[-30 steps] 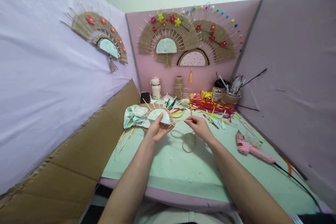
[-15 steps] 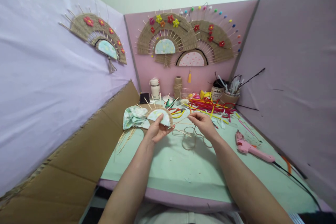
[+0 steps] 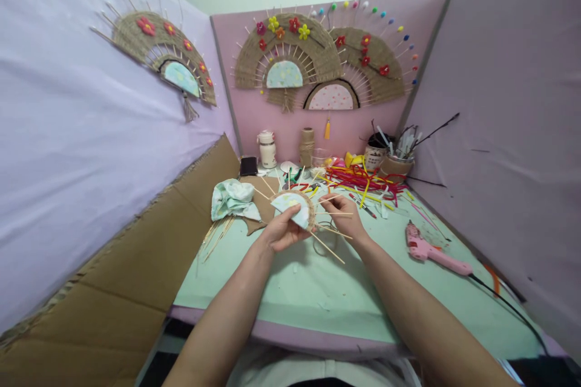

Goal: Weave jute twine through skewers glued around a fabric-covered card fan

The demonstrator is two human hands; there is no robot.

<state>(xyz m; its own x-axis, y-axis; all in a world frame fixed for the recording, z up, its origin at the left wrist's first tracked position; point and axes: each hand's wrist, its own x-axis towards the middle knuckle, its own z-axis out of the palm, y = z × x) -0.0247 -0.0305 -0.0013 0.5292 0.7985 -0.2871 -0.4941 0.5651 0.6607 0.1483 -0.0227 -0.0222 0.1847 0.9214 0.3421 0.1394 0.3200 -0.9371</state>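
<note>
My left hand (image 3: 288,230) grips a small half-round fan, its thumb on the pale green cloth face (image 3: 287,202) and its fingers underneath. Woven twine (image 3: 312,208) rims the curved edge, and several thin wooden sticks (image 3: 333,248) spread outward from it. Close to the right-hand sticks, my right hand (image 3: 341,214) has its fingertips pinched on the twine; the strand between them is too thin to trace fully. A loose loop of twine (image 3: 321,247) hangs below the sticks, partly hidden by them.
Crumpled green cloth (image 3: 232,198) and cardboard (image 3: 258,222) lie left of the fan. Pliers, red and yellow pipe cleaners (image 3: 363,180), a twine spool (image 3: 307,146) and a white bottle (image 3: 267,149) are behind. A pink glue gun (image 3: 431,253) with its cord lies at right; a cardboard sheet (image 3: 136,266) leans left.
The fan has shifted right and turned clockwise, its sticks now pointing toward my right hand. My right hand first drew the twine outward, then came back near the sticks.
</note>
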